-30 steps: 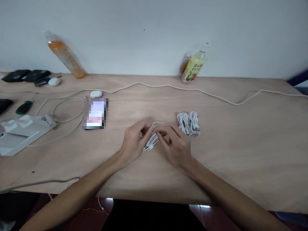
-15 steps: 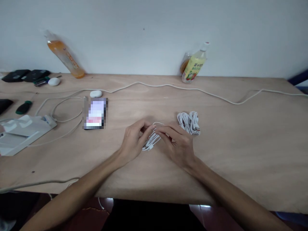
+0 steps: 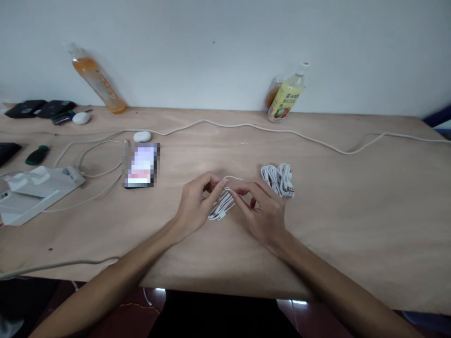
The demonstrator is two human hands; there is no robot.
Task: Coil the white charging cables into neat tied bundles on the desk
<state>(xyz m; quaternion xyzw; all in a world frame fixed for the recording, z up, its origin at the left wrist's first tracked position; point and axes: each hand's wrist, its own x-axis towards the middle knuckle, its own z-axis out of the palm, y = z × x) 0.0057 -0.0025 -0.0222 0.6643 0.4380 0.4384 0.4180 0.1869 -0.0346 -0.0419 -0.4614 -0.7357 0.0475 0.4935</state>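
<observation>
Cable bundle [image 3: 221,206] left of coiled cables [image 3: 278,179]

Both bare forearms rise from the lower corners of the frame and converge at its centre. The left hand [image 3: 195,206] lies palm inward, knuckles to the left, its fingers curled and its thumb and forefinger pinched together at the tips. The right hand [image 3: 265,212] mirrors it from the right, back of the hand up, forefinger stretched toward the left fingertips, the other fingers loosely bent.
</observation>
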